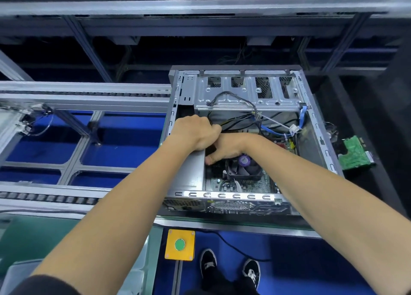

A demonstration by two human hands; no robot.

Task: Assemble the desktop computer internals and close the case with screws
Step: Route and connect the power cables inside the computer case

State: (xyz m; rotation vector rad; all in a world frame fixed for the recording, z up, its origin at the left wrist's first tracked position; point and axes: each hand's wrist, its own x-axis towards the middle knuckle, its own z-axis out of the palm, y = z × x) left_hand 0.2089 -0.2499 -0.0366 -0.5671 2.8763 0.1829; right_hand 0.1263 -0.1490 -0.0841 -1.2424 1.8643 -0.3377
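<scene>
Desktop computer case [315,125], side panel off, lies open-side up on the work surface beside a conveyor frame [84,99], its rear port panel facing the person. Inside it, a grey power supply box [191,172] fills the near left corner. A green motherboard [244,181] covers the floor of the case, with a black CPU cooler fan [244,168] carrying a purple centre label mounted on it. At the far end sits a bare metal drive cage [244,92], its slots showing perforated metal behind them. Black cables [233,97] loop across the cage and run down toward the middle of the case, and blue cables [273,131] cross to the right wall.

Both hands meet inside the case, just beyond the power supply. The left hand [198,131] has its fingers curled downward around a bundle of the black cables at the top edge of the power supply. The right hand [226,148] reaches in from the right, fingers bent and thumb pressed down beside a small black part; what it pinches cannot be told.

Outside the case, to its right, a green circuit board [353,152] lies on the dark surface. Below the bench edge, a yellow box with a green push button [179,244] stands above the blue floor, next to the person's black shoes [231,270].
</scene>
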